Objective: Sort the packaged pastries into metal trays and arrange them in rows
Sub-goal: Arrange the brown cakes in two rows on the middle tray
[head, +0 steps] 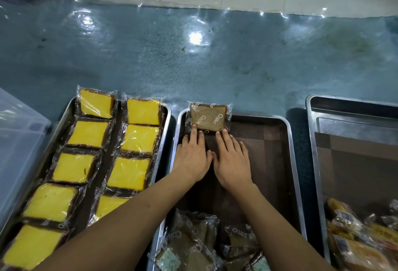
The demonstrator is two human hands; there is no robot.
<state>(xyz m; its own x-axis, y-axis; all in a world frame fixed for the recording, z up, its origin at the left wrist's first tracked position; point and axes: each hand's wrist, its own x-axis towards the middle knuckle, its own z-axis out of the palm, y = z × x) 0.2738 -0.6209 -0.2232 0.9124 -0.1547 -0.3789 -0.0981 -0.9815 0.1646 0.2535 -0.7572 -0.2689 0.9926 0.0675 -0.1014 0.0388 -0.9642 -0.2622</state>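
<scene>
A brown packaged pastry (208, 116) lies at the far left corner of the middle metal tray (287, 154), its wrapper overhanging the rim. My left hand (192, 154) and my right hand (232, 158) lie flat side by side on the tray's brown liner, fingers straight, fingertips touching the pastry's near edge. A loose heap of brown packaged pastries (193, 242) sits at the near end of the same tray. The left metal tray (167, 119) holds two rows of yellow packaged pastries (137, 138).
A right metal tray (312, 141) stands beside the middle one, with mixed wrapped breads (355, 238) piled at its near end. A clear plastic bin (19, 132) sits at the far left. The trays rest on a blue table under clear plastic film (215, 59).
</scene>
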